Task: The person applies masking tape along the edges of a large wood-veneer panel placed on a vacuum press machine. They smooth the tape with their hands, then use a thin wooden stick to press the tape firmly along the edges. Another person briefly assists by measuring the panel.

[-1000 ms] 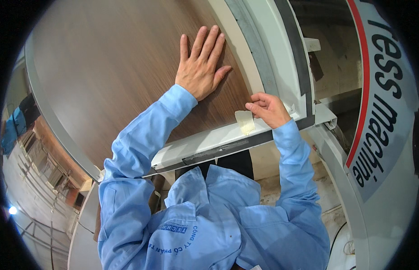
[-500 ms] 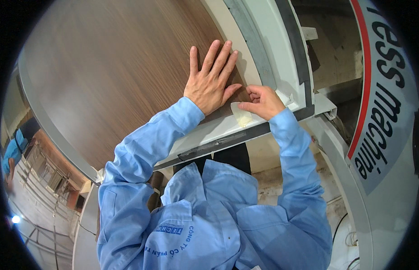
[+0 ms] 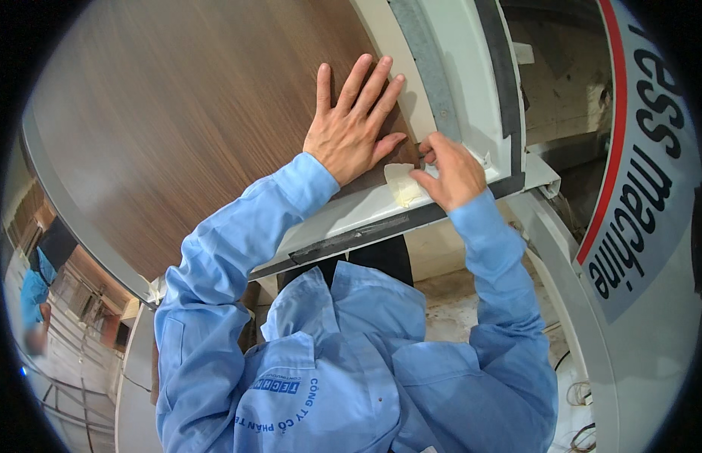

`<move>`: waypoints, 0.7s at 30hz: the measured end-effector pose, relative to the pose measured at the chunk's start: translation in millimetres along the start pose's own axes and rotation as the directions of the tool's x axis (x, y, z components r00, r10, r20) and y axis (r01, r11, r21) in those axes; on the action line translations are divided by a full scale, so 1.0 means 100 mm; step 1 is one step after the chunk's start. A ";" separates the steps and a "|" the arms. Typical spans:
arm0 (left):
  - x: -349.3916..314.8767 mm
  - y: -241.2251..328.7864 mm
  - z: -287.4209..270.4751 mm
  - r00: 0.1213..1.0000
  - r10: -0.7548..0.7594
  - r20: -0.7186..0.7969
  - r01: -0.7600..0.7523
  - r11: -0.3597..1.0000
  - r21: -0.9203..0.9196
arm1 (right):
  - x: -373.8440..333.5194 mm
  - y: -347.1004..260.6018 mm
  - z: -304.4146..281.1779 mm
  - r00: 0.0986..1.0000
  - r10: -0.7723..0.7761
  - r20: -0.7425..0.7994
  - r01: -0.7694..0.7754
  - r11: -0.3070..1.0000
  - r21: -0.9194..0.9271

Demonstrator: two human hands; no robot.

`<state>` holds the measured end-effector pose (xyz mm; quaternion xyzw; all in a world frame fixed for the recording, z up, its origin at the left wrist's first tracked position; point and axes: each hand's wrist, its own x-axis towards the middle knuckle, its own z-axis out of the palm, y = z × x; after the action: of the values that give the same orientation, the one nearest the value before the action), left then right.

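My left hand (image 3: pixel 351 124) lies flat on a brown wood-grain panel (image 3: pixel 215 98), fingers spread, thumb toward the panel's near right corner. My right hand (image 3: pixel 453 172) is at that corner, its fingers curled inward over the pale frame edge (image 3: pixel 343 217). Whatever its fingertips grip, if anything, is hidden. Beside the right thumb, a piece of cream masking tape (image 3: pixel 400 185) sticks across the panel's edge and the frame. A beige strip (image 3: pixel 400 53) and a grey metal strip (image 3: pixel 423 57) run along the panel's right side.
Dark tape (image 3: pixel 358 235) lines the frame's near edge, close to my body. At the right stands a white machine cover (image 3: pixel 653 362) with a red stripe (image 3: pixel 619 98) and large black lettering. Cables (image 3: pixel 581 396) hang at the lower right. Another person in blue (image 3: pixel 35 291) is at the far left.
My right hand has shifted slightly right, its thumb drawing back from the tape. My left hand stays flat on the panel. The whole view has shifted a little.
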<state>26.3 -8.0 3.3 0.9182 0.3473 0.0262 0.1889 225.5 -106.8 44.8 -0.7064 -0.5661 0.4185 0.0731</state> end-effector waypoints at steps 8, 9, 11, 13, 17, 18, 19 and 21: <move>0.00 0.00 0.02 1.000 -0.011 0.003 0.011 1.000 0.012 | -0.35 -0.02 -0.09 0.898 -0.429 0.101 0.441 0.879 -0.181; 0.00 0.00 0.02 1.000 -0.012 0.001 0.012 1.000 0.007 | -0.36 -0.02 -0.07 0.894 -0.434 0.110 0.448 0.872 -0.196; 0.00 0.00 0.03 1.000 -0.013 0.002 0.013 1.000 0.004 | -0.36 -0.01 -0.04 0.889 -0.442 0.117 0.457 0.864 -0.210; 0.00 0.00 0.03 1.000 -0.013 -0.005 0.013 1.000 -0.002 | -0.36 0.00 -0.04 0.888 -0.446 0.111 0.459 0.862 -0.214; 0.00 0.00 0.03 1.000 -0.014 -0.007 0.014 1.000 0.011 | -0.35 0.00 -0.05 0.890 -0.440 0.123 0.457 0.864 -0.213; 0.00 0.00 0.03 1.000 -0.013 -0.004 0.013 1.000 0.016 | -0.35 0.00 -0.05 0.890 -0.440 0.123 0.457 0.864 -0.211; 0.01 0.00 0.03 1.000 -0.013 0.000 0.013 1.000 0.022 | -0.34 0.00 -0.05 0.889 -0.441 0.123 0.457 0.865 -0.209; 0.01 0.00 0.02 1.000 -0.011 0.004 0.011 1.000 0.029 | -0.33 0.01 -0.06 0.885 -0.452 0.116 0.466 0.863 -0.195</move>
<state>27.3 -8.2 1.4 0.9189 0.3523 0.0182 0.1767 229.6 -133.1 64.4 -0.5409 -0.7622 0.3479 0.0742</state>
